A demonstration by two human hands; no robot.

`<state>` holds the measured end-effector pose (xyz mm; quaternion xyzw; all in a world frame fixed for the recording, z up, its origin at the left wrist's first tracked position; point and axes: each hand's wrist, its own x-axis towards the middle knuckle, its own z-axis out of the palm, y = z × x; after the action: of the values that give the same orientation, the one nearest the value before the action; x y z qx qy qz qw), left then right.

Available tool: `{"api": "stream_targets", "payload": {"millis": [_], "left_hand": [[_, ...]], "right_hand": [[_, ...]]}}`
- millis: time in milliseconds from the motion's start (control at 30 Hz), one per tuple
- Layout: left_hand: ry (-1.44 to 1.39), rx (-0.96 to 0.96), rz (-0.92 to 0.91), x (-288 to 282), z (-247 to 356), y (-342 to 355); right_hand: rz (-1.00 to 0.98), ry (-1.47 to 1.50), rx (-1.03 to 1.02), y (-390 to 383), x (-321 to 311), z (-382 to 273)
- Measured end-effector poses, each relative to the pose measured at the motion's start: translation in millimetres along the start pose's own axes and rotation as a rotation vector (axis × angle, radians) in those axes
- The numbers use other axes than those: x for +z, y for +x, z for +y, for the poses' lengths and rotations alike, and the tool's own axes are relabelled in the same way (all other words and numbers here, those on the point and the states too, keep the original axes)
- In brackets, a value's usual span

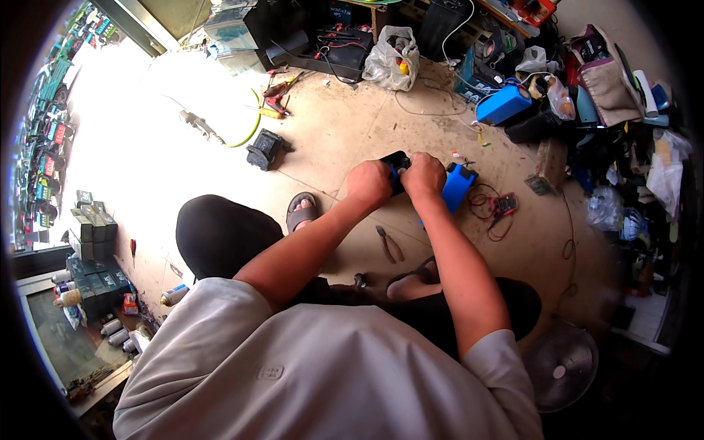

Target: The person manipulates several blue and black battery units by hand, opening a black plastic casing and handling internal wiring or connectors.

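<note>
Both my hands meet in front of me over the floor, closed on a small black case (397, 158) with a bit of blue at its near side. My left hand (370, 183) grips the case's left side. Pressed against its right side are the curled fingers of my right hand (424, 174), which hide much of it. Just right of that hand, partly behind my forearm, is a blue battery pack (457, 186) with a black end. A red multimeter (504, 204) with its leads lies farther right. Pliers (389, 244) lie on the floor between my feet.
A black block-shaped part (267, 149) sits left of my hands, with screwdrivers (274, 110) beyond it. Another blue pack (504, 105) and piled bags stand at the far right. Boxed batteries (94, 227) are stacked on the left. A round fan (561, 370) stands at lower right.
</note>
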<state>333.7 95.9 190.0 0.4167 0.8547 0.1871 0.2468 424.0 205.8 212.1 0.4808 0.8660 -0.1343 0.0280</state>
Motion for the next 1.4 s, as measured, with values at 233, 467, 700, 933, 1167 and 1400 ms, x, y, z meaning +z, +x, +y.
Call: {"api": "stream_targets", "payload": {"millis": [233,467,700,933,1167,1400], "left_hand": [[-0.038,0.045,0.033,-4,-5,-1],[-0.271,0.082,-0.034,-29,-9,1],[-0.389,0.044,0.118,-103,13,-5],[-0.946,0.002,-0.093,-147,42,-35],[-1.168,0.06,-0.289,-146,68,-53],[-1.122,0.06,-0.368,-122,49,-34]], "right_hand": [[-0.154,0.19,-0.098,2,-3,23],[-0.075,0.355,-0.147,-14,-78,39],[-0.064,0.579,-0.123,-56,-113,41],[-0.118,0.965,-0.219,-90,-123,3],[-0.006,0.931,-0.417,-89,-121,-14],[-0.093,1.07,-0.276,-76,-110,0]]}}
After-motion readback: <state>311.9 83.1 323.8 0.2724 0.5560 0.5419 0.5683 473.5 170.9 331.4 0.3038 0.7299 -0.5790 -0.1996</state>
